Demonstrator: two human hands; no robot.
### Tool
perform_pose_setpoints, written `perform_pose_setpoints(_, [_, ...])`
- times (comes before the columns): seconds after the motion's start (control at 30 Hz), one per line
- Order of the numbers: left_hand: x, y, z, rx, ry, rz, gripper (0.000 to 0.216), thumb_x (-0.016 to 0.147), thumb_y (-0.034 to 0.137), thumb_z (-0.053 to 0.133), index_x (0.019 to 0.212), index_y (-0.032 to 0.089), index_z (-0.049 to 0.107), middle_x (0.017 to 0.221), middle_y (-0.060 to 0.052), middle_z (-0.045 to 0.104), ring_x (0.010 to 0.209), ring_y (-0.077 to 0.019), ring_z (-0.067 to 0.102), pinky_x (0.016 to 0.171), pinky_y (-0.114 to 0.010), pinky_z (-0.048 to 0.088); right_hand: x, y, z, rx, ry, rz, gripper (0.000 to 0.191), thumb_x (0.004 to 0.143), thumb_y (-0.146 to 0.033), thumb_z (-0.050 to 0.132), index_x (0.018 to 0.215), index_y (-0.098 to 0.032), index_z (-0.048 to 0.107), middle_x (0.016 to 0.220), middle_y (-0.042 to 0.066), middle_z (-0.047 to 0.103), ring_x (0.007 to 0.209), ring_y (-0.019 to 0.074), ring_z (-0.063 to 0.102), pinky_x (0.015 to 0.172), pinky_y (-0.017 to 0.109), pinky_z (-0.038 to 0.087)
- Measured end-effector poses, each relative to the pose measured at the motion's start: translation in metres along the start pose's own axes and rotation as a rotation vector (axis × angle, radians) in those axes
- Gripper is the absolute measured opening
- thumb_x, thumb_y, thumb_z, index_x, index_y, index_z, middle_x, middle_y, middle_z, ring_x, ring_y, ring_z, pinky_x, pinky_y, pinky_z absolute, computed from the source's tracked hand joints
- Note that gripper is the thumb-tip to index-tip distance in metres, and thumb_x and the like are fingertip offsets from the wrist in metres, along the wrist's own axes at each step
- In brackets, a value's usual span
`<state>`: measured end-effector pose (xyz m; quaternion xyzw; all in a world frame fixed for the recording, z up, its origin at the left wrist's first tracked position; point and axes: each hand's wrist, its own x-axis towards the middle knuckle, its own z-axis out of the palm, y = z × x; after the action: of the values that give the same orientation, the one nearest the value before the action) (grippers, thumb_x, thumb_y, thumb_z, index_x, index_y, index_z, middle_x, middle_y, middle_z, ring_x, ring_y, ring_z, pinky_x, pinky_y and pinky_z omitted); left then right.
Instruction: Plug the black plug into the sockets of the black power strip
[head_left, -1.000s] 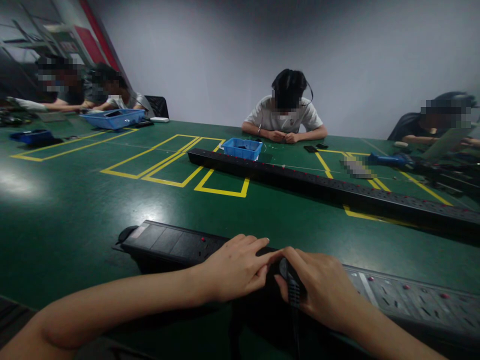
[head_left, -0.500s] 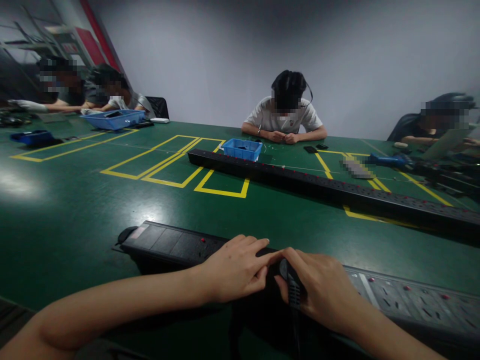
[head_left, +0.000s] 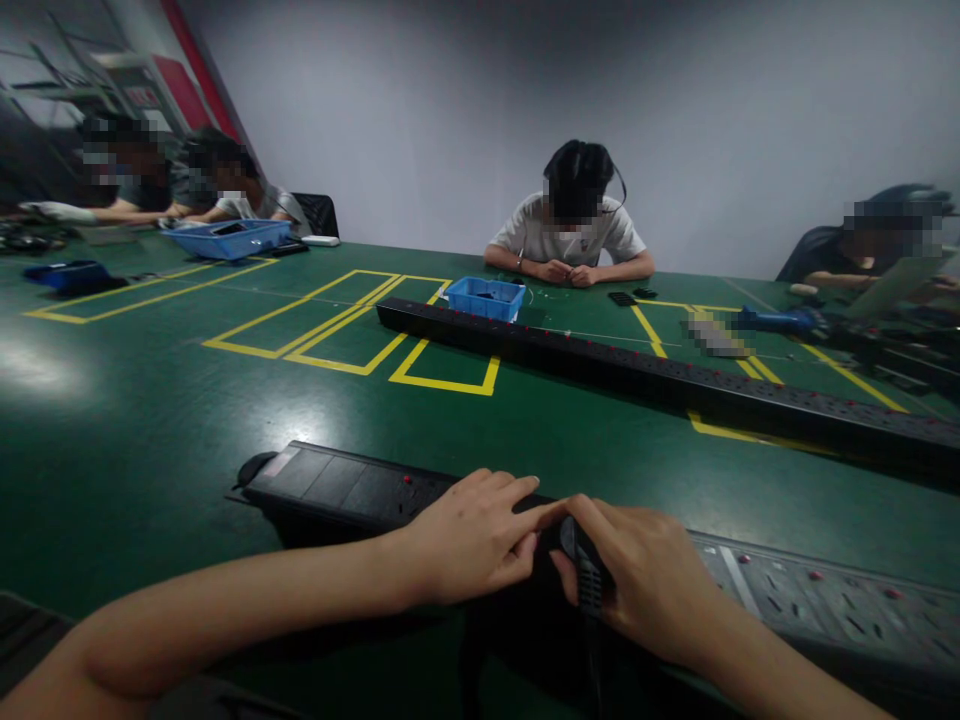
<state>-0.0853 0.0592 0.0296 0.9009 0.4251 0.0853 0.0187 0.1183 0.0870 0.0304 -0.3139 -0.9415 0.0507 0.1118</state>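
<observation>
A long black power strip (head_left: 334,487) with sockets and small red lights lies across the table in front of me. Over its middle, my left hand (head_left: 480,535) is closed round the strip's body, thumb on the near side, its index finger reaching to my right hand. In my right hand (head_left: 637,565), closed at the strip, is a black power plug (head_left: 589,580), held upright with its cord hanging down. The plug's front end is mostly covered by my fingers, so whether it sits in a socket cannot be seen.
A second long black power strip (head_left: 600,370) lies farther back. Behind it stands a blue bin (head_left: 486,298), with a co-worker (head_left: 566,220) seated opposite. Another blue bin (head_left: 229,240) is at the far left. A blue-handled tool (head_left: 776,320) lies right. Yellow tape (head_left: 442,386) marks the green table.
</observation>
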Motion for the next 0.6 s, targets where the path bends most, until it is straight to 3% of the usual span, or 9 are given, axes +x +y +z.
perform_pose_setpoints(0.6, [0.0007, -0.0001, 0.0, 0.0, 0.013, 0.007, 0.043, 0.087, 0.027, 0.04, 0.129, 0.023, 0.04, 0.119, -0.01, 0.054, 0.102, -0.0236, 0.053, 0.084, -0.038, 0.044, 0.0009, -0.0016, -0.0007, -0.003, 0.028, -0.018, 0.015, 0.084, -0.027, 0.042, 0.092, -0.018, 0.05, 0.076, 0.004, 0.063, 0.066, 0.0163, 0.061, 0.055, 0.025, 0.038])
